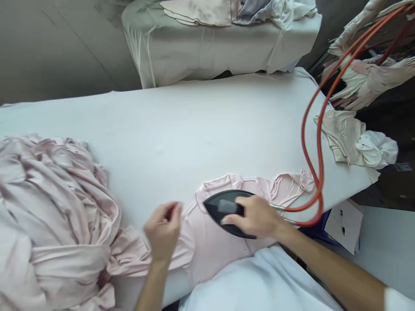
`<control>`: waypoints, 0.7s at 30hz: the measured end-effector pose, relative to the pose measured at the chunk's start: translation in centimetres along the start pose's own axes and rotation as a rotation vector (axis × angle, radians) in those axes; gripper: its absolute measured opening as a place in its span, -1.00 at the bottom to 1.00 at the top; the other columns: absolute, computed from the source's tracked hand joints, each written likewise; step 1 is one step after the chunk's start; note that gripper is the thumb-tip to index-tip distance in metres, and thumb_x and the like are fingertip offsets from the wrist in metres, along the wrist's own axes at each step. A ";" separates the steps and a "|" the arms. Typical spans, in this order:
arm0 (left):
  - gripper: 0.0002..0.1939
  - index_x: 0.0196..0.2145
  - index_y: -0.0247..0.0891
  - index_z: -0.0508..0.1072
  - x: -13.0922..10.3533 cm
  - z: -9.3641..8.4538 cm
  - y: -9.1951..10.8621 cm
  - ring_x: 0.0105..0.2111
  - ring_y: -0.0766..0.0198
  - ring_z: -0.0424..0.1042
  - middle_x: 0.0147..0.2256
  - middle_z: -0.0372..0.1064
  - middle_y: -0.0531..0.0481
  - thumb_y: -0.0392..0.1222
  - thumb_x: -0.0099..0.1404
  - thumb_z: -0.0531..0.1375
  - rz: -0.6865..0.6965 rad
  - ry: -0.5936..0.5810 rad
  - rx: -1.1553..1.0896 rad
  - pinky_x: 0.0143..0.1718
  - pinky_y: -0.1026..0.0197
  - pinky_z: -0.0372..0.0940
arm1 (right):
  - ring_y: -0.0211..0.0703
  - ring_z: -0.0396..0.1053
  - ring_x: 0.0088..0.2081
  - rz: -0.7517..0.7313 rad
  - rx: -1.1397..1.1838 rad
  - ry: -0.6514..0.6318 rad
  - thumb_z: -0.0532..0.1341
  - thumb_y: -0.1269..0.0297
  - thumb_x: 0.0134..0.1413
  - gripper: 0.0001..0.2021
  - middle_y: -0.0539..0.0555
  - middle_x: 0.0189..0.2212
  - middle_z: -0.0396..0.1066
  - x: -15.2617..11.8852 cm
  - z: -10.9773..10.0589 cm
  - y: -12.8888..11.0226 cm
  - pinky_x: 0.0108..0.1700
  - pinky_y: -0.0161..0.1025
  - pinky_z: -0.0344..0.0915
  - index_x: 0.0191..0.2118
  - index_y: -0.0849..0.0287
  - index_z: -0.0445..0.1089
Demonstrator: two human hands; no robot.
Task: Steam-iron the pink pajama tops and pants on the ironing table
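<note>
A pale pink collared shirt point(210, 246) lies spread along the near edge of the white-covered table, its collar at the far side and its sleeves out to both sides. My right hand point(256, 216) is wrapped around the handle of a dark steam iron point(215, 203), which is over the shirt just below the collar. The iron's pointed tip faces left. Left of it, my left hand point(164, 229) is curled over the shirt's left shoulder and sleeve, thumb and fingers drawn together. No cloth shows between them.
A big heap of pink garments point(58, 207) covers the table's left end. Two orange hoses point(320, 142) loop from the iron to the upper right. Cream and white cloths point(346, 134) lie at the right edge. Behind stands a second covered table point(207, 52) with folded garments.
</note>
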State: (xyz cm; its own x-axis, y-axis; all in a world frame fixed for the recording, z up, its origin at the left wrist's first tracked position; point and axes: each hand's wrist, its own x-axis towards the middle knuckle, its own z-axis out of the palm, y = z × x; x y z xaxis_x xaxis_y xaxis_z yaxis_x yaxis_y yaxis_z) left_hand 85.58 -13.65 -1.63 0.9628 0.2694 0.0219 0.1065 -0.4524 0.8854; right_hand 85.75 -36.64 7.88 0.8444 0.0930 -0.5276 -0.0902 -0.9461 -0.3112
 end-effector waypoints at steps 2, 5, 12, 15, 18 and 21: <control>-0.88 -0.34 -0.22 0.51 -2.5 3.9 2.2 -0.41 0.26 0.38 -0.40 0.45 -0.01 -0.15 0.26 0.21 0.192 -0.210 0.002 -0.32 0.20 0.30 | -0.14 0.39 -0.43 0.079 0.139 0.061 0.10 -0.34 0.05 -0.41 0.07 -0.49 0.44 -2.1 -1.7 5.1 -0.42 -0.29 0.18 -0.47 0.18 0.40; -0.74 -0.13 -0.22 0.50 -4.7 10.2 5.6 -0.16 0.04 0.37 -0.19 0.43 -0.15 -0.17 0.20 0.27 0.360 -0.432 0.236 -0.15 -0.04 0.29 | -0.17 0.33 -0.49 0.141 0.156 0.227 0.08 -0.36 0.05 -0.40 0.06 -0.53 0.41 -2.7 -4.3 11.1 -0.46 -0.28 0.15 -0.48 0.17 0.39; -0.80 -0.17 -0.15 0.50 -5.6 12.7 6.6 -0.13 0.14 0.39 -0.18 0.45 -0.09 -0.31 0.25 0.18 0.526 -0.856 0.120 -0.16 0.04 0.28 | -0.22 0.19 -0.60 0.085 -0.065 0.240 0.07 -0.48 -0.07 -0.35 -0.01 -0.68 0.23 -0.2 -8.7 15.6 -0.50 -0.28 0.01 -0.55 0.12 0.28; -0.76 -0.21 -0.21 0.48 -3.1 12.5 5.6 -0.20 0.20 0.41 -0.25 0.46 -0.10 -0.40 0.29 0.07 0.401 -0.491 0.117 -0.15 0.12 0.31 | -0.26 0.16 -0.61 -0.031 0.018 0.071 0.05 -0.44 0.00 -0.37 -0.04 -0.68 0.22 1.2 -9.9 14.8 -0.51 -0.30 0.01 -0.52 0.13 0.30; -0.83 -0.22 -0.22 0.46 0.6 12.9 4.9 -0.23 0.18 0.41 -0.26 0.44 -0.09 -0.35 0.24 0.14 0.379 -0.323 0.212 -0.17 0.12 0.31 | -0.25 0.19 -0.58 -0.131 -0.003 -0.017 0.04 -0.36 0.08 -0.41 -0.02 -0.64 0.26 2.6 -9.7 12.2 -0.49 -0.31 0.01 -0.50 0.14 0.27; -0.87 -0.24 -0.23 0.43 3.7 12.3 4.4 -0.42 0.28 0.35 -0.35 0.39 -0.01 -0.32 0.21 0.18 0.257 -0.172 0.207 -0.30 0.20 0.29 | -0.17 0.28 -0.51 -0.214 -0.193 -0.079 0.03 -0.30 0.15 -0.45 0.04 -0.58 0.33 3.8 -8.8 9.1 -0.46 -0.29 -0.02 -0.45 0.15 0.27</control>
State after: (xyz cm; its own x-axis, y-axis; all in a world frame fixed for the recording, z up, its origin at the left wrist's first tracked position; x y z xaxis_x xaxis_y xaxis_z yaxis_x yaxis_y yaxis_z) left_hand 92.65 -25.16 -3.35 0.9904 -0.0141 0.1377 -0.1133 -0.6540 0.7480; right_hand 92.81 -47.59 10.01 0.7891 0.3137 -0.5281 0.1945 -0.9431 -0.2696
